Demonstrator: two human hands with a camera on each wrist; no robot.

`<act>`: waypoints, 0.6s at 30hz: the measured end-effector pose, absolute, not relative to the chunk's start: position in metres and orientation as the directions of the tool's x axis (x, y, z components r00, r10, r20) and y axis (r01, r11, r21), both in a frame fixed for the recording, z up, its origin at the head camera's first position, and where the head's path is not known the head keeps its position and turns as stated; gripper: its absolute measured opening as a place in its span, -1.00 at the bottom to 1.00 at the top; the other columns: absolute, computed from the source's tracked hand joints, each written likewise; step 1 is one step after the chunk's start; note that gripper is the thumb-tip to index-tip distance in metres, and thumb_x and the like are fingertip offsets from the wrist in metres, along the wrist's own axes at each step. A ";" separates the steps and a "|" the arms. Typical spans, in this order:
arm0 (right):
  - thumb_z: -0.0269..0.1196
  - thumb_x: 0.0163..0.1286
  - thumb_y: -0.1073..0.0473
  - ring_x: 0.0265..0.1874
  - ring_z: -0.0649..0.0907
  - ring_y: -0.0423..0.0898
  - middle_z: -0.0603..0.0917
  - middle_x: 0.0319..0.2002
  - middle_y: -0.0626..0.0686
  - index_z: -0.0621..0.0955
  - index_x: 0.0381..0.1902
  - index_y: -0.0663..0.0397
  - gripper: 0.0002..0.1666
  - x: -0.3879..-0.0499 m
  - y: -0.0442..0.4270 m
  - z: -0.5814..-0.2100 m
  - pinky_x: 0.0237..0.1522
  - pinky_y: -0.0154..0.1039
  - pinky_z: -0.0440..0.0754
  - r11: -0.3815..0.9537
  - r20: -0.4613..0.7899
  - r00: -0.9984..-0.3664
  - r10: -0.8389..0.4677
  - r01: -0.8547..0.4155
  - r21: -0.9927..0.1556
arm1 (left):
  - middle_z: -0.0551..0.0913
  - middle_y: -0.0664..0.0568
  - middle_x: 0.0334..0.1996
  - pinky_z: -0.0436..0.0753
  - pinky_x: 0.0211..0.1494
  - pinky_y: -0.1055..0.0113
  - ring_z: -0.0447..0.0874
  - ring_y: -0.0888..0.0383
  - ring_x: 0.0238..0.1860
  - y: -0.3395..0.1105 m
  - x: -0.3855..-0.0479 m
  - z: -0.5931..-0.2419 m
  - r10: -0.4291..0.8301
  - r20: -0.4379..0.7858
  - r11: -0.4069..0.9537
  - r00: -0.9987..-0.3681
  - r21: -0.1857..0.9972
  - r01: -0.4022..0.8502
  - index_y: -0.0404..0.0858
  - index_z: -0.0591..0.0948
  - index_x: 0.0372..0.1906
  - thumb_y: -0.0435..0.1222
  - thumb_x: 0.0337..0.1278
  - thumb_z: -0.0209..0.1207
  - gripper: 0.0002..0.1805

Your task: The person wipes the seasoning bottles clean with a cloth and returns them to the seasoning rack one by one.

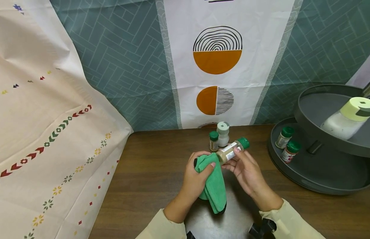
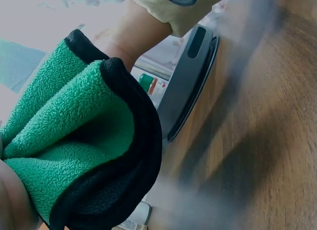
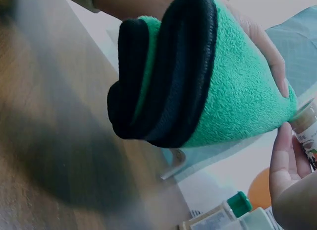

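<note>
A green cloth (image 1: 214, 186) with black edging hangs folded from my left hand (image 1: 194, 176), which grips it with the thumb on top. My right hand (image 1: 246, 169) holds a spice jar (image 1: 229, 152) with a green cap, tilted, its cap pointing up and right. The cloth touches the jar's bottom end. In the left wrist view the cloth (image 2: 74, 116) covers much of the hand. In the right wrist view the cloth (image 3: 242, 91) fills the middle, and part of the jar (image 3: 308, 131) shows at the right edge beside my fingers.
Behind the hands stand a small green-capped jar (image 1: 214, 141) and a white-capped jar (image 1: 223, 133). A dark two-tier tray (image 1: 314, 184) at right bears two green-capped jars (image 1: 287, 142) below and a yellow-capped bottle (image 1: 347, 119) above. A patterned cloth (image 1: 53, 132) hangs at left.
</note>
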State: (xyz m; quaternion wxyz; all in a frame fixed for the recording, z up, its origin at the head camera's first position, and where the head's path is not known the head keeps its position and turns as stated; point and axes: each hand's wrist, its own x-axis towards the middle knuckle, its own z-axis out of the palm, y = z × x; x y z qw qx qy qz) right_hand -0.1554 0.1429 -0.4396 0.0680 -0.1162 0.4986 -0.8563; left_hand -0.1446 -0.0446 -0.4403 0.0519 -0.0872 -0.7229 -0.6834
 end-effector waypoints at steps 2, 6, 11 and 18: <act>-0.18 0.70 0.10 -0.14 0.74 -0.20 0.74 -0.01 -0.09 0.36 0.24 0.06 -0.68 -0.155 0.145 -0.438 -0.11 -0.28 0.72 -0.489 0.159 -0.957 -0.242 -0.021 -0.872 | 0.58 0.09 0.05 0.58 0.11 0.30 0.57 0.15 0.03 -0.045 -0.144 -0.440 0.059 0.187 0.055 -0.981 0.980 0.191 -0.08 0.62 0.08 -0.27 0.18 0.36 -0.65; -0.16 0.69 0.17 -0.17 0.75 -0.21 0.77 0.01 -0.04 0.36 0.22 0.05 -0.72 -0.155 0.153 -0.435 -0.15 -0.30 0.72 -0.425 0.228 -0.946 -0.229 -0.113 -0.898 | 0.59 0.08 0.06 0.58 0.10 0.30 0.57 0.16 0.02 -0.045 -0.146 -0.442 0.065 0.165 0.061 -0.984 0.984 0.169 -0.11 0.61 0.09 -0.24 0.18 0.36 -0.63; -0.07 0.61 0.36 -0.09 0.76 -0.20 0.77 0.02 -0.04 0.35 0.29 0.06 -0.64 -0.156 0.164 -0.433 -0.18 -0.26 0.74 -0.299 0.342 -0.923 -0.173 -0.282 -0.912 | 0.61 0.08 0.08 0.57 0.11 0.28 0.58 0.16 0.03 -0.044 -0.149 -0.447 0.057 0.142 0.067 -0.988 0.987 0.146 -0.10 0.62 0.07 -0.23 0.17 0.37 -0.64; 0.12 0.49 0.43 -0.13 0.69 -0.26 0.62 0.02 -0.11 0.38 0.38 0.14 -0.46 -0.157 0.184 -0.429 -0.11 -0.39 0.71 -0.015 0.335 -0.939 -0.079 -0.335 -0.942 | 0.63 -0.03 0.03 0.62 0.04 0.27 0.62 0.16 -0.06 -0.048 -0.154 -0.456 0.070 0.088 0.014 -0.994 0.996 0.089 -0.16 0.61 0.09 -0.22 0.17 0.38 -0.61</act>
